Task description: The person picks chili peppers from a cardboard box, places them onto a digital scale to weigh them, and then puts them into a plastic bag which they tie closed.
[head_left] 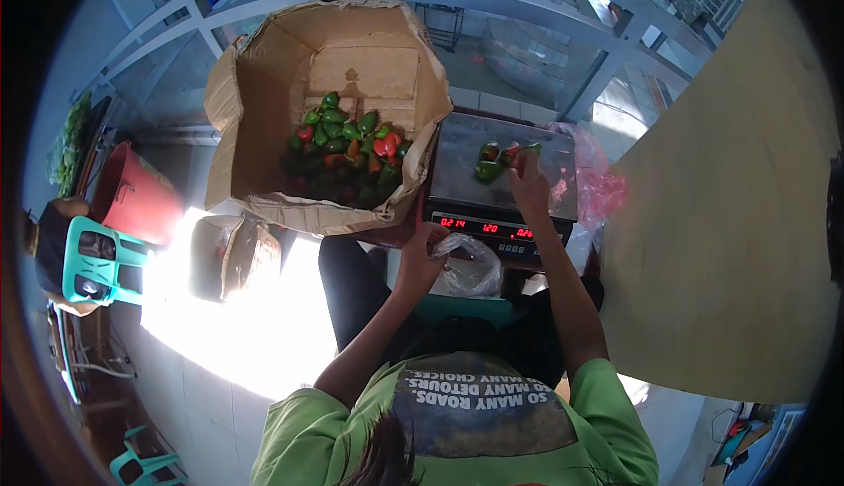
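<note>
A digital weighing scale (448, 156) with a metal pan and a lit red display stands in front of me. Several small green and red peppers (489, 170) lie on its pan. My right hand (529, 189) reaches over the pan from the right, its fingers closed around a pepper (533, 147) at the group's right side. Below the display, my left hand (424, 253) pinches the edge of a clear plastic bag (475, 277) that hangs over my lap. Left of the scale, a large open cardboard box (365, 68) holds many green and red peppers (334, 130).
Pink plastic bags (598, 178) bunch at the scale's right edge, beside a tall tan board (721, 222). A metal railing (519, 2) runs behind. To the left are a smaller carton (215, 257), a red bin (136, 194) and a teal plastic chair (101, 257), with a person beside it.
</note>
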